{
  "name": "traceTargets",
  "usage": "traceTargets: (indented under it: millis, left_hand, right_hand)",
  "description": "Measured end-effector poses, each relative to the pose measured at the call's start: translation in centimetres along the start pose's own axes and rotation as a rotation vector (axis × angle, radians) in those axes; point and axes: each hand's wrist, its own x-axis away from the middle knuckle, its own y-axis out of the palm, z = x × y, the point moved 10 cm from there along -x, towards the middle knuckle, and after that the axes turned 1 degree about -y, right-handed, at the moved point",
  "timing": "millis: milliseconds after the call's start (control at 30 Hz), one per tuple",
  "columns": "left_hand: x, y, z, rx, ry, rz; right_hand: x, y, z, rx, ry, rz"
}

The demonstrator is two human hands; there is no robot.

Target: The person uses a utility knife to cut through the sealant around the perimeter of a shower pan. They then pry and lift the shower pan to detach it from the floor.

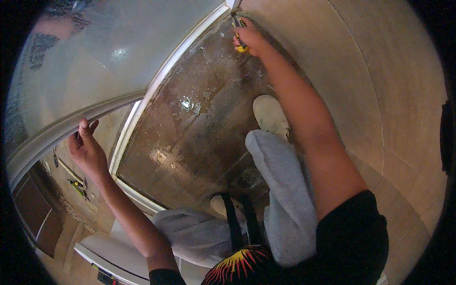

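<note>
My right hand [252,40] is closed around a yellow and black utility knife [236,22]. Its front end is at the far corner, where the white bottom rail [183,42] meets the tiled wall; the hand hides part of the handle, and the blade tip is too small to make out. On the left, my left hand [90,154] grips the edge of the grey door frame [61,121], which borders a frosted glass panel [128,38]. Some of its fingers are hidden at the frame.
Wet brown floor tile [204,114] with a drain cover [250,175] lies under my feet. Beige tiled wall [380,80] rises on the right. Beyond the rail at left lie yellow-green pliers [78,186] and another long tool [66,166]. A white toilet [114,256] stands at lower left.
</note>
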Motion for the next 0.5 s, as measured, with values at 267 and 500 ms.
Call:
traceTargets:
  millis: [267,500]
  left_hand:
    - [0.0,-0.3,-0.9,-0.010,-0.041,0.020]
    - [0.6,-1.4,-1.8,-0.047,-0.081,0.059]
  right_hand:
    - [1.3,-1.2,3.8,0.854,0.058,-0.493]
    - [-3.8,0.5,-1.6,1.197,-0.223,-0.441]
